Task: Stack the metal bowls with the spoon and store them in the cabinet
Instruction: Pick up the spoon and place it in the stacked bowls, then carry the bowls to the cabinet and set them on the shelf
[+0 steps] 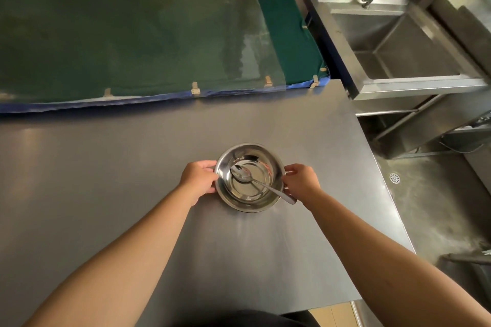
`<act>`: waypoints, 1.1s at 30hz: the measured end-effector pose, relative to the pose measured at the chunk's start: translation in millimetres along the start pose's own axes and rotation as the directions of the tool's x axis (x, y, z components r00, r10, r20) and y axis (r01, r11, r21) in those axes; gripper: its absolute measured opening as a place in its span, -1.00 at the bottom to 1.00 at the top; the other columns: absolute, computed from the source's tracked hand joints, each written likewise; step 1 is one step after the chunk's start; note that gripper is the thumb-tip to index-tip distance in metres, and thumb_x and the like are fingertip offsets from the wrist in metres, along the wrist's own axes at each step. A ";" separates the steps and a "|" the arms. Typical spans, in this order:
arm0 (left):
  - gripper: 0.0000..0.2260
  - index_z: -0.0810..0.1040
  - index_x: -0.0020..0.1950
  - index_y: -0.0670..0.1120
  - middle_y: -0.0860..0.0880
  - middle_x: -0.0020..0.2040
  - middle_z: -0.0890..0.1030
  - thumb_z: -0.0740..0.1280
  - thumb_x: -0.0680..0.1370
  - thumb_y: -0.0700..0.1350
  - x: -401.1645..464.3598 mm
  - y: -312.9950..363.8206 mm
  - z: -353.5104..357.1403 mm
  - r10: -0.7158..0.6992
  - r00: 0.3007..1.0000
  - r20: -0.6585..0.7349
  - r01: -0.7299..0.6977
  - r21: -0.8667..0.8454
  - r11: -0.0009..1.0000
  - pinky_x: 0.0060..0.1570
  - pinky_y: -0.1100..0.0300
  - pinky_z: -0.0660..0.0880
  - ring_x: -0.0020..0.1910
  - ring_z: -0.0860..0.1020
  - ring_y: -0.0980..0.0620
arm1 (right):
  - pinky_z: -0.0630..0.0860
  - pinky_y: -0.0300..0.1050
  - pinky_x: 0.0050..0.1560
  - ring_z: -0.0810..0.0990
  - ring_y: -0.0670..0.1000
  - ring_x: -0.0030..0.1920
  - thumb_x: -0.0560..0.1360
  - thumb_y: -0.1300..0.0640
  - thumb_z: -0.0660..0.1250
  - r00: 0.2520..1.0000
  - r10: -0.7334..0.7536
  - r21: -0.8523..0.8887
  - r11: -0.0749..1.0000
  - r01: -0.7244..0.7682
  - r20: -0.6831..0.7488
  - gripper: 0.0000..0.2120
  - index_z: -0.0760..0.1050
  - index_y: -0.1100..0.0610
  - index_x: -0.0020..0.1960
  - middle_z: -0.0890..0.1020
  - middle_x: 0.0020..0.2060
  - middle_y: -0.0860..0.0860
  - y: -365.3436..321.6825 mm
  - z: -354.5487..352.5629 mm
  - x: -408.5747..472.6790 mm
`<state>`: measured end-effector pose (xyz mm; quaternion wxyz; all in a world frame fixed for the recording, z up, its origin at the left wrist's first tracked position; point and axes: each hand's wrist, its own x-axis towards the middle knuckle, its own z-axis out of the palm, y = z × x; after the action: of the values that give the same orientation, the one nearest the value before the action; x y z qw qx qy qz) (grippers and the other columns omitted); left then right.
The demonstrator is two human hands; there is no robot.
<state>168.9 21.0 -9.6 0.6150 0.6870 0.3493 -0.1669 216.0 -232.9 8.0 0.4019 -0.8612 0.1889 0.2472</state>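
Shiny metal bowls [259,156] sit nested as one stack on the grey steel counter [132,180], a lower rim showing under the top bowl. A metal spoon [255,180] lies inside the top bowl, its handle sticking out over the right rim. My left hand [200,180] grips the stack's left rim. My right hand [300,182] grips the right rim, next to the spoon handle. No cabinet is in view.
A green cloth-covered board with a blue edge [132,34] lies across the back of the counter. A steel sink [398,42] with a tap stands at the right, beyond the counter's right edge. Wet floor with a drain [394,178] lies below.
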 end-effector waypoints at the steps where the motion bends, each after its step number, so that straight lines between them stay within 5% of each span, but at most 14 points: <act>1: -0.59 0.61 0.26 -0.05 -0.05 0.01 0.67 0.35 0.47 -0.37 -2.7 2.3 -1.0 0.007 1.000 0.015 -0.007 -0.003 1.000 -0.22 0.13 0.61 -0.01 0.65 -0.06 | 0.67 0.18 0.00 0.71 0.20 -0.06 0.44 0.35 0.32 1.000 -0.002 0.009 1.000 0.002 -0.011 -0.66 0.65 0.19 0.17 0.71 -0.04 0.12 0.7 -2.7 -5.0; 6: -0.62 0.60 0.25 -0.07 -0.05 0.00 0.71 0.38 0.48 -0.37 -18.5 21.5 -2.8 0.064 0.992 0.106 -0.061 -0.034 0.998 -0.09 0.04 0.65 -0.04 0.70 -0.07 | 0.68 0.17 -0.01 0.72 0.16 -0.10 0.46 0.33 0.34 0.997 -0.002 0.108 0.994 0.011 -0.078 -0.69 0.62 0.17 0.18 0.69 -0.13 0.03 2.7 -23.6 -35.2; 10: -0.69 0.60 0.16 -0.14 -0.08 -0.11 0.74 0.40 0.47 -0.42 -42.4 48.9 6.1 0.124 0.971 0.205 -0.106 -0.097 0.990 -0.27 0.10 0.65 -0.19 0.71 -0.08 | 0.70 0.14 -0.05 0.74 0.15 -0.13 0.48 0.34 0.36 0.990 0.003 0.224 0.974 0.028 -0.137 -0.67 0.60 0.22 0.24 0.70 -0.05 0.10 10.6 -51.9 -67.9; 15: -0.73 0.61 0.13 -0.17 -0.15 -0.05 0.73 0.41 0.48 -0.40 -73.7 86.4 30.2 0.189 0.927 0.324 -0.162 -0.107 0.981 -0.25 0.08 0.66 -0.19 0.71 -0.07 | 0.66 -0.15 -0.28 0.76 0.10 -0.17 0.50 0.33 0.41 0.977 -0.006 0.358 0.930 0.084 -0.214 -0.71 0.61 0.25 0.22 0.74 -0.09 0.13 21.2 -102.8 -113.2; 22: -0.74 0.63 0.15 -0.15 -0.10 -0.16 0.74 0.40 0.50 -0.36 -135.3 138.9 99.5 0.286 0.841 0.459 -0.280 -0.082 0.957 -0.26 0.15 0.64 -0.24 0.71 0.00 | 0.60 -0.29 -0.37 0.75 -0.05 -0.31 0.53 0.30 0.44 0.933 -0.018 0.494 0.845 0.206 -0.358 -0.83 0.66 0.20 0.11 0.75 -0.19 0.08 50.7 -190.5 -179.7; 33: -0.75 0.60 0.19 -0.21 -0.18 -0.07 0.71 0.34 0.54 -0.38 -293.7 155.2 282.6 0.347 0.655 0.672 -0.399 -0.083 0.913 -0.29 0.16 0.65 -0.23 0.70 -0.04 | 0.64 -0.10 -0.20 0.73 0.07 -0.28 0.49 0.38 0.45 0.811 0.097 0.623 0.694 0.360 -0.577 -0.80 0.65 0.29 0.12 0.74 -0.16 0.19 198.0 -341.7 -287.9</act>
<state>126.2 -331.4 243.9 0.6947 0.6578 -0.0516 -0.2864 -26.3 -584.7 245.3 0.6428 -0.6838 0.3138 -0.1440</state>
